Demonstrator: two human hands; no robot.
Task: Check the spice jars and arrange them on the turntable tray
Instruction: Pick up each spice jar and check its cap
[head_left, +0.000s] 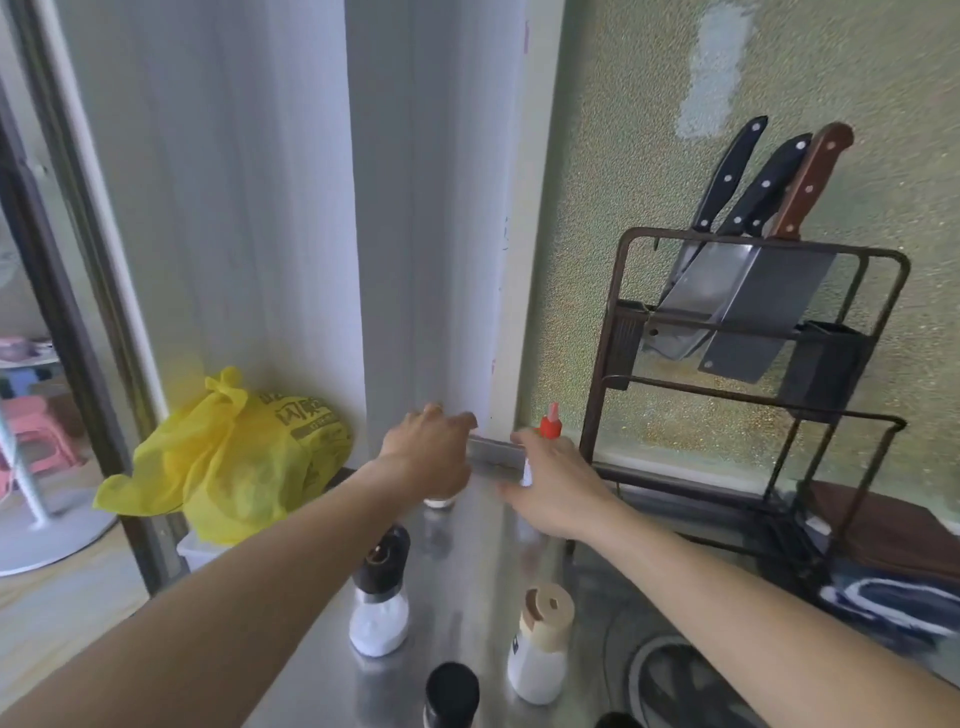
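Observation:
Both of my hands reach to the back of the steel counter (483, 571). My left hand (431, 449) is cupped from above over a small jar (439, 501); only the jar's white base shows. My right hand (558, 486) wraps around a white bottle with a red cap (549, 426), whose top sticks out above my fingers. Nearer to me stand a clear grinder with a black top (381, 592), a white bottle with a beige cap (540, 644) and a black-lidded jar (451, 693). I see no turntable tray.
A yellow plastic bag (234, 457) lies at the counter's back left. A dark metal rack (748, 364) with three knives and cleavers stands at the right against the wall. A dark cloth (883, 608) and a round dark object (670, 686) are at the lower right.

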